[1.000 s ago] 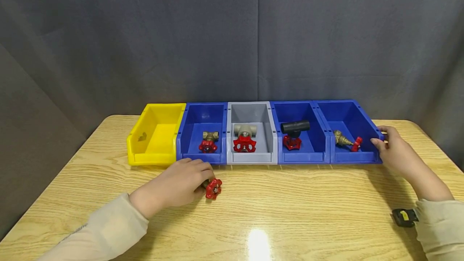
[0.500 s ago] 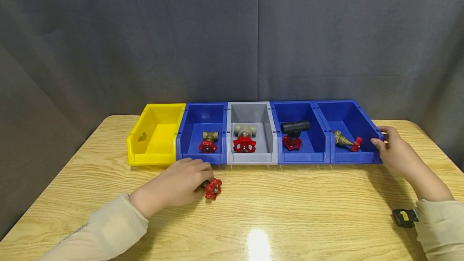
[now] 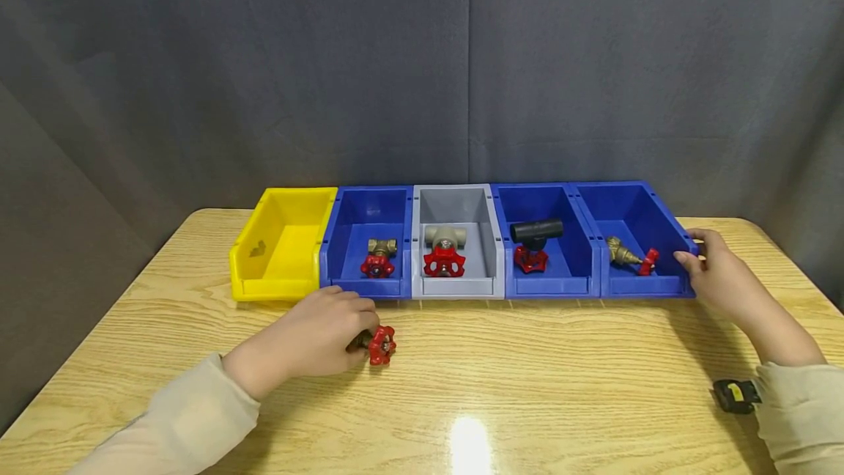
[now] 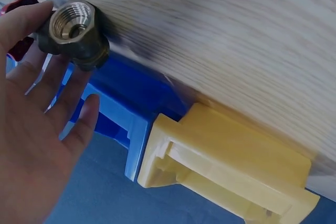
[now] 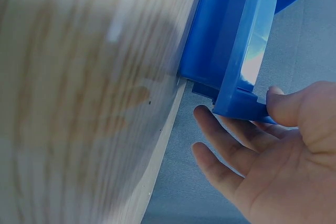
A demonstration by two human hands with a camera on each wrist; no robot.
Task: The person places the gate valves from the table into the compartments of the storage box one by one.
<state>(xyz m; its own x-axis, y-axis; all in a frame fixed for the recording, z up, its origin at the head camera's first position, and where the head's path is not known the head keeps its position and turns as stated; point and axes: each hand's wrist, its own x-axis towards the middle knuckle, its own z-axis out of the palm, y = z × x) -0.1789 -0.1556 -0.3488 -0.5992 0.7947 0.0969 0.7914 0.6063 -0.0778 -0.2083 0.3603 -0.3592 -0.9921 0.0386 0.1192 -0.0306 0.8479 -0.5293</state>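
Note:
In the head view my left hand (image 3: pixel 319 336) pinches a brass gate valve with a red handwheel (image 3: pixel 382 345), in front of the left blue bin (image 3: pixel 366 289). The left wrist view shows its threaded brass body (image 4: pixel 79 30) between thumb and fingers, one open port facing the camera. My right hand (image 3: pixel 722 281) grips the side wall of the far right blue bin (image 3: pixel 649 286) at its front corner, thumb on the inner side. Inside that bin a brass valve with a red handle (image 3: pixel 620 251) lies tipped over.
Left of the blue bins stands a yellow bin (image 3: pixel 273 289). A grey bin (image 3: pixel 458 287) holds a beige valve (image 3: pixel 445 237); the blue bin beside it holds a black one (image 3: pixel 537 230). Another brass valve (image 3: pixel 378 264) sits in the left blue bin. A black object (image 3: pixel 735 396) is by the right sleeve.
My left hand has shifted slightly left along the table with the gate valve, and its handwheel has turned a little. My right hand has stayed on the bin wall.

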